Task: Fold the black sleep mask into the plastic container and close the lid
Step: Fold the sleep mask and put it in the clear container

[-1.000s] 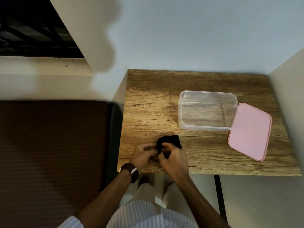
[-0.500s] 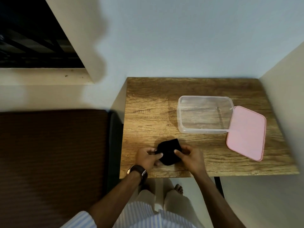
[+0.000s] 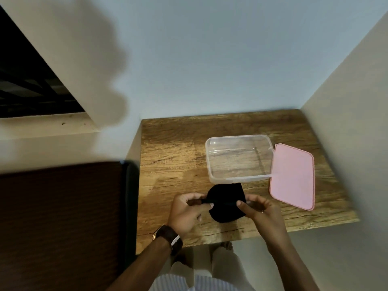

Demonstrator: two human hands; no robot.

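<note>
The black sleep mask [image 3: 225, 201], folded into a rounded bundle, is held between both hands just in front of the clear plastic container [image 3: 239, 158]. My left hand [image 3: 185, 211] pinches its left side and strap. My right hand [image 3: 259, 208] pinches its right side. The container stands open with nothing in it on the wooden table [image 3: 168, 164]. Its pink lid [image 3: 292, 175] lies flat on the table, touching the container's right side.
The table sits in a corner, with a pale wall behind and another wall on the right. A dark brown surface [image 3: 60, 217] borders the table on the left. My legs and feet show below the table's front edge.
Both hands have lifted the mask and carried it up toward the container's front wall. The hands have spread to the mask's two sides, with the strap pulled across it.
</note>
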